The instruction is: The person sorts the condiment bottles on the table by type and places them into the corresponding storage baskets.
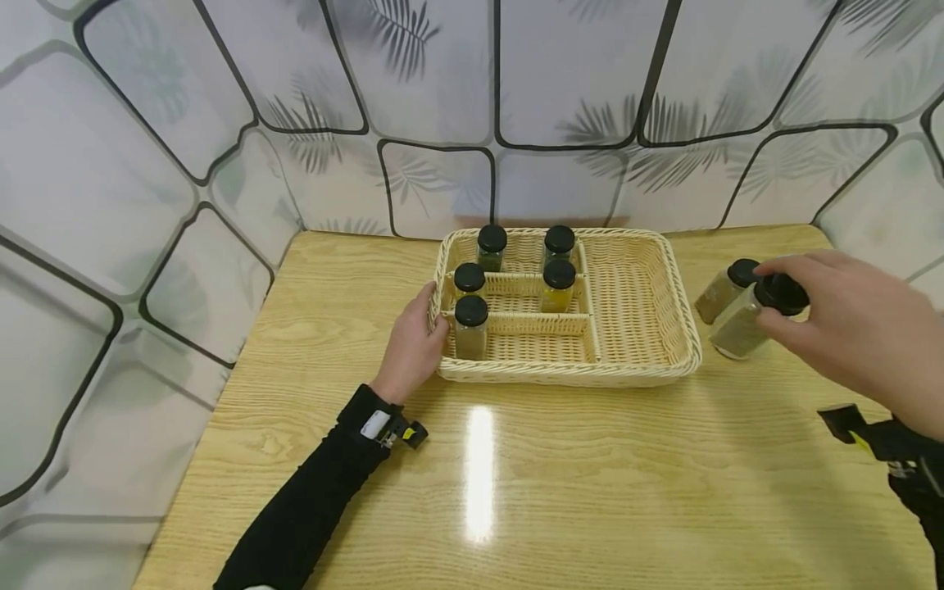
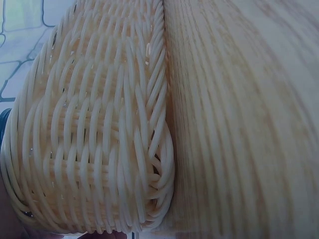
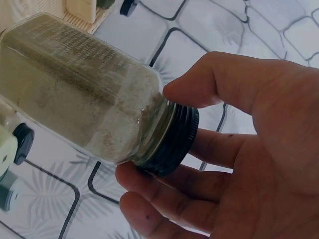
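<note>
My right hand (image 1: 870, 328) pinches the black lid of a glass spice jar (image 1: 737, 328) between thumb and fingers, just right of the basket. In the right wrist view, the jar (image 3: 84, 89) contains greyish-beige powder, and the thumb and fingers are around its neck and lid. Beside it stands a second black-lidded jar (image 1: 714, 297). At the basket's left end, my left hand (image 1: 415, 342) grips the side of the pale wicker basket (image 1: 682, 328). The left wrist view shows the woven wall (image 2: 89, 149) close up, with most of that hand hidden.
Inside the basket's left compartments stand several black-lidded jars, including one with yellow contents (image 1: 558, 287) and one in the front row (image 1: 470, 328). Wicker dividers (image 1: 531, 324) separate the rows. Underneath is a wooden table (image 1: 590, 483); a patterned curtain (image 1: 568, 90) hangs behind it.
</note>
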Available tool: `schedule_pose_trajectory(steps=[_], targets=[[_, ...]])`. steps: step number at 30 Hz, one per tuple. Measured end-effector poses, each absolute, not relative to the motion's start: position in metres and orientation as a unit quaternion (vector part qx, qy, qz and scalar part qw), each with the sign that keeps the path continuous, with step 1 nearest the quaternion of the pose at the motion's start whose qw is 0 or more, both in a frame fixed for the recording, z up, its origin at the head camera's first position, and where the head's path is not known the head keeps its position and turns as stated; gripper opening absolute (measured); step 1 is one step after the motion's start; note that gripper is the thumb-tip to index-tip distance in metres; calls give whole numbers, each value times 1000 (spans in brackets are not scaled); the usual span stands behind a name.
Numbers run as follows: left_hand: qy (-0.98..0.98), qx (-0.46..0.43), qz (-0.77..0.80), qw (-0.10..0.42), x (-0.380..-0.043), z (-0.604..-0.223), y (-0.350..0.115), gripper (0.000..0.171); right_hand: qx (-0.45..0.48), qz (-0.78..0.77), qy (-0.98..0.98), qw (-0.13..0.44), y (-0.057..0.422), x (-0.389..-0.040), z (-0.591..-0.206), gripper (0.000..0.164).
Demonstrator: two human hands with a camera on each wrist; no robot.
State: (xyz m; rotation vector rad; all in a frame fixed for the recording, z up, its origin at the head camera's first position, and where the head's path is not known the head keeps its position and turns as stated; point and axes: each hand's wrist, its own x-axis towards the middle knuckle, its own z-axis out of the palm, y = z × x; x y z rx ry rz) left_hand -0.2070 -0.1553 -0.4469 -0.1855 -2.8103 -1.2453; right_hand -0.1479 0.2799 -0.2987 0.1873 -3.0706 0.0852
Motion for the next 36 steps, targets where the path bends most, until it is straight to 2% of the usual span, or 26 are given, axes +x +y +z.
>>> schedule_pose_trajectory(steps=[15,20,30,36], targets=[[-914,-66,-398,38,-206,-447,-155,60,179,76,-977,91,230,-150,-295,42],[-913,-68,-400,39,-207,-447,-155,60,213,98,-968,94,211,-153,-295,41],[-914,-67,-398,41,-207,-448,-156,60,237,96,-965,59,176,-159,-295,43],[-913,-67,-400,39,-207,-448,-156,60,268,99,-956,73,163,-162,-299,41]])
